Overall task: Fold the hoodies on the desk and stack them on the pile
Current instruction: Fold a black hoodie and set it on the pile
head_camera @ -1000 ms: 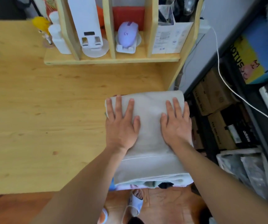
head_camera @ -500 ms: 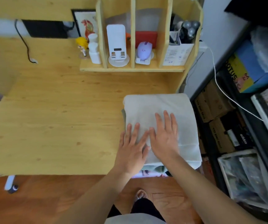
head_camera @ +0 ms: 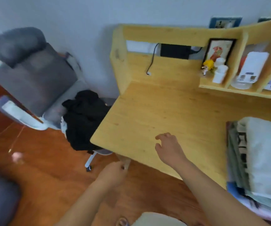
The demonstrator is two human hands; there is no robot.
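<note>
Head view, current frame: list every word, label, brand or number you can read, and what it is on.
No text here can be read.
Folded pile: bold dark print on one garment's edge, too blurred to read.
Framed picture: a drawing, with no legible words.
White device on the shelf: small marks near its base, too small to read.
Wall plate: blurred, nothing legible.

We are seeing both forearms bare, with no sleeves, on the left hand (head_camera: 113,172) and the right hand (head_camera: 169,148); we are wearing a pale garment (head_camera: 156,219) below.
</note>
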